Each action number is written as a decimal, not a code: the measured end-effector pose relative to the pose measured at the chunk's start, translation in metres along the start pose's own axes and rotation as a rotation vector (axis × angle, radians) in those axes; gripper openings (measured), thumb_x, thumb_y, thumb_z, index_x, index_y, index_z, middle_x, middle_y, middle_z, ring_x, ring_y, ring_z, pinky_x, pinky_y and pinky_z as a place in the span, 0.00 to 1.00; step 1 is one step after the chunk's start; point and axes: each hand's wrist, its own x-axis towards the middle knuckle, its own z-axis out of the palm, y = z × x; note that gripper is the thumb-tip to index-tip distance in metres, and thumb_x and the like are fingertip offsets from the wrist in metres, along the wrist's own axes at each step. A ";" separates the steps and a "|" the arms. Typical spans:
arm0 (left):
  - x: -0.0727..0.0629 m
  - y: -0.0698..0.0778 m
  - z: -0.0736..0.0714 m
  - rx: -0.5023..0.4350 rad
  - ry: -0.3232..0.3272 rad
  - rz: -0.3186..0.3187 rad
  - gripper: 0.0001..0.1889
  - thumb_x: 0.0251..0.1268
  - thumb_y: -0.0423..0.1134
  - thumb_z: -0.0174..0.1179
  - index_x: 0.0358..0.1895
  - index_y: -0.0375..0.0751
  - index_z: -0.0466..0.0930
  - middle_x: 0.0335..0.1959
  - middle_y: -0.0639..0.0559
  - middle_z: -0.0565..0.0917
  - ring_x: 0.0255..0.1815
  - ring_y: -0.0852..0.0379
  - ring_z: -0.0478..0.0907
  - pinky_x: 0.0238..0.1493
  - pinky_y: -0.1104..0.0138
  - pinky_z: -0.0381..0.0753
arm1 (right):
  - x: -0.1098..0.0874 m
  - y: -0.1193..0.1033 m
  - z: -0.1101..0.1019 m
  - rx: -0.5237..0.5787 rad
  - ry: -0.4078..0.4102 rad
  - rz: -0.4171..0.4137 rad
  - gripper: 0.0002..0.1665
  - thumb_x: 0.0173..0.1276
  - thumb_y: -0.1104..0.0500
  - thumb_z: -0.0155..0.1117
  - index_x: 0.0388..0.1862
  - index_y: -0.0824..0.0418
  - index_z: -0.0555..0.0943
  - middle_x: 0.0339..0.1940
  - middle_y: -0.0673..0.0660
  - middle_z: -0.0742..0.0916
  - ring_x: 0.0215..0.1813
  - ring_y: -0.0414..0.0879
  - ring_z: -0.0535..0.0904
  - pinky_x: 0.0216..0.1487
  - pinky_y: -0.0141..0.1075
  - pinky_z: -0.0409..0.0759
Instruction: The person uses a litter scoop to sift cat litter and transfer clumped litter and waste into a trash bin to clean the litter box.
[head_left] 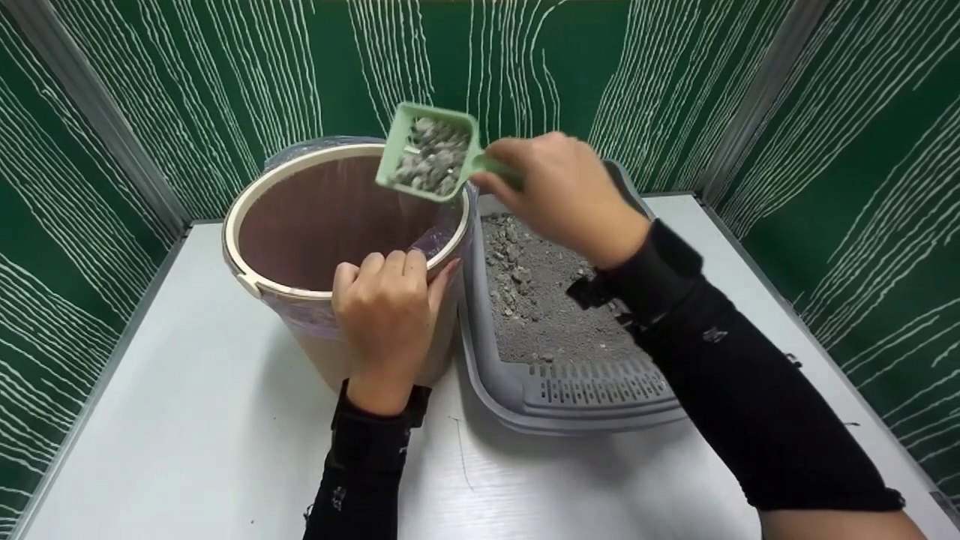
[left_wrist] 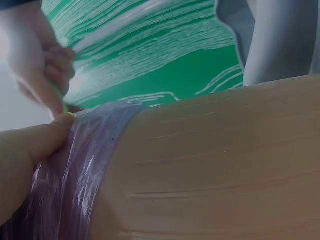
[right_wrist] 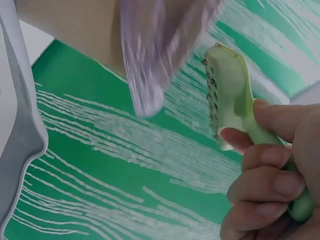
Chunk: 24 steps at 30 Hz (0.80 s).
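A green slotted litter scoop (head_left: pixel 390 161) full of grey clumps (head_left: pixel 433 154) hangs over the right rim of a cream bucket (head_left: pixel 311 291). My right hand (head_left: pixel 562 191) grips its handle, fingers wrapped round it in the right wrist view, where the scoop (right_wrist: pixel 231 95) shows from its slotted underside. My left hand (head_left: pixel 386 307) holds the bucket's near rim, fingers over the edge and thumb outside. A thin purple plastic liner (left_wrist: pixel 95 160) folds over that rim, beside my left thumb in the left wrist view.
Right of the bucket stands a grey litter box (head_left: pixel 487 375) with a perforated front ledge, holding grey litter (head_left: pixel 555 307) with clumps along its left side. Both stand on a white table (head_left: pixel 187 450). Green walls (head_left: pixel 525 67) with white lines enclose the back and sides.
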 end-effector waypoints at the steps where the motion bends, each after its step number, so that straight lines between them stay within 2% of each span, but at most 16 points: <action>1: 0.000 0.000 0.000 -0.002 0.008 -0.001 0.24 0.66 0.58 0.74 0.27 0.39 0.82 0.20 0.48 0.81 0.22 0.47 0.75 0.32 0.54 0.68 | 0.000 -0.003 0.004 -0.014 0.015 -0.057 0.21 0.80 0.47 0.65 0.51 0.64 0.87 0.35 0.58 0.91 0.29 0.50 0.84 0.35 0.42 0.83; 5: 0.000 0.000 0.001 -0.003 0.027 -0.003 0.24 0.63 0.58 0.76 0.27 0.39 0.82 0.20 0.47 0.81 0.22 0.47 0.75 0.32 0.54 0.68 | 0.001 -0.010 0.020 -0.085 0.087 -0.240 0.16 0.77 0.50 0.70 0.47 0.64 0.88 0.33 0.58 0.91 0.29 0.52 0.85 0.34 0.45 0.84; 9: 0.000 0.000 0.001 0.001 0.025 0.000 0.23 0.62 0.56 0.77 0.27 0.39 0.82 0.21 0.48 0.81 0.23 0.47 0.76 0.32 0.54 0.69 | 0.003 -0.014 0.030 -0.159 0.147 -0.335 0.12 0.76 0.52 0.71 0.40 0.60 0.87 0.26 0.56 0.87 0.22 0.48 0.76 0.24 0.43 0.75; 12: 0.000 0.000 0.001 -0.007 0.020 0.002 0.22 0.61 0.54 0.78 0.27 0.39 0.82 0.23 0.48 0.82 0.25 0.46 0.77 0.32 0.54 0.69 | 0.003 -0.014 0.034 -0.203 0.158 -0.382 0.12 0.76 0.52 0.70 0.36 0.59 0.85 0.23 0.54 0.82 0.19 0.46 0.68 0.20 0.41 0.68; 14: 0.000 0.000 0.001 -0.012 0.019 0.002 0.22 0.60 0.53 0.79 0.27 0.39 0.81 0.23 0.48 0.82 0.25 0.46 0.77 0.32 0.53 0.69 | 0.003 -0.014 0.036 -0.224 0.157 -0.406 0.12 0.77 0.52 0.69 0.35 0.58 0.83 0.22 0.54 0.80 0.19 0.46 0.66 0.20 0.41 0.66; 24: 0.000 0.001 0.002 -0.006 0.030 0.010 0.22 0.58 0.51 0.79 0.24 0.39 0.79 0.22 0.49 0.81 0.24 0.46 0.76 0.31 0.54 0.68 | 0.002 -0.016 0.038 -0.247 0.197 -0.486 0.09 0.76 0.53 0.70 0.43 0.58 0.88 0.25 0.55 0.83 0.20 0.46 0.70 0.20 0.41 0.72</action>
